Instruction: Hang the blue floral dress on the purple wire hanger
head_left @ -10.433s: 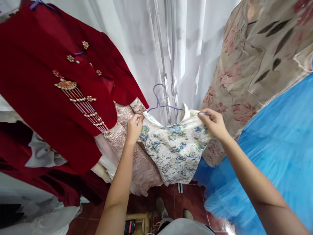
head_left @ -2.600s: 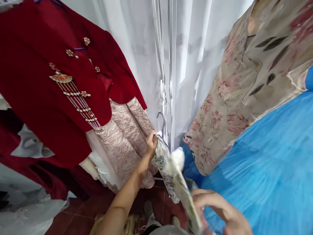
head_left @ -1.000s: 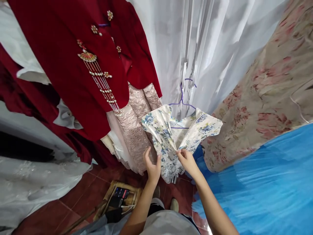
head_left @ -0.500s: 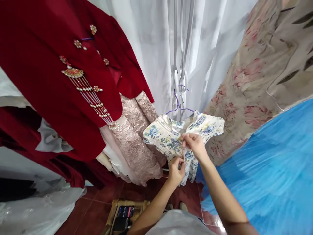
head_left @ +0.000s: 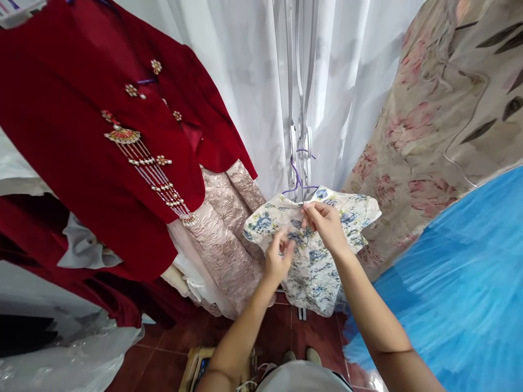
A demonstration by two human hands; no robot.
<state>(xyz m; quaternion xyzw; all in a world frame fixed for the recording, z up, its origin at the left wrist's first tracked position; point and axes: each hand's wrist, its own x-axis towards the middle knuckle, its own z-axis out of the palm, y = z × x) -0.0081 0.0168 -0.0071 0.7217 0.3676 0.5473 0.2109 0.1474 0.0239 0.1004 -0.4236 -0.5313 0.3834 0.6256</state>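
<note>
A short-sleeved white dress (head_left: 318, 277) with a blue floral print hangs on a purple hanger (head_left: 298, 179) in front of me. My right hand (head_left: 326, 223) pinches the dress at the top of its back or front opening, just under the neckline. Left of it, my left hand (head_left: 279, 256) is raised before the dress with its fingers apart and slightly blurred; I see nothing in it. The dress's lower edge reaches down near the floor.
On the left hang a dark red jacket (head_left: 171, 125) with a beaded tassel and a pink brocade skirt (head_left: 224, 239). Blue tulle (head_left: 461, 283) and floral fabric (head_left: 425, 136) are at the right. White curtains (head_left: 245, 81) stand behind; a wooden box (head_left: 192, 370) sits on the floor.
My left hand has let go of the dress and moved up and left. My right hand has shifted slightly up to the neckline. The dress front now lies flatter and more spread out.
</note>
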